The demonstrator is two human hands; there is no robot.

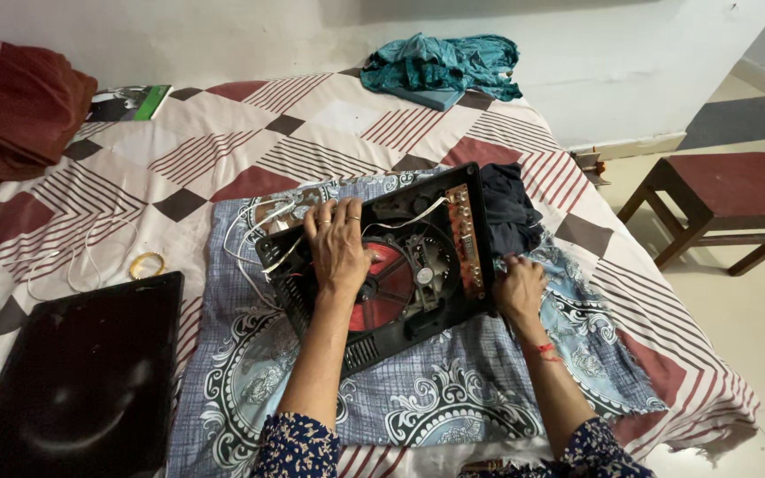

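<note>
Nearest of all, two forearms in dark flowered sleeves reach out over the near edge of the bed (223, 124). Under them a blue-and-white patterned cloth (453, 389) is spread across the checked bedsheet. On that cloth, about midway along the bed, lies an opened induction cooktop base (400, 310), a black plastic shell with its red coil disc (389, 281), fan and a brown circuit board (466, 232) exposed. The left hand (338, 248) lies flat on the coil with fingers spread, its grip apart and merely pressing. The right hand (519, 292) sits at the base's right edge, fingers curled together against the rim; whether it truly clamps the shell I cannot tell. White wires (245, 232) trail from the base's left side. A dark bundle of cloth (506, 208) lies just beyond the board. Toward the near left corner rests the black glass top panel (81, 381), with a yellow bangle (146, 264) beside it. A wooden stool (719, 199) stands on the floor off the right edge.
</note>
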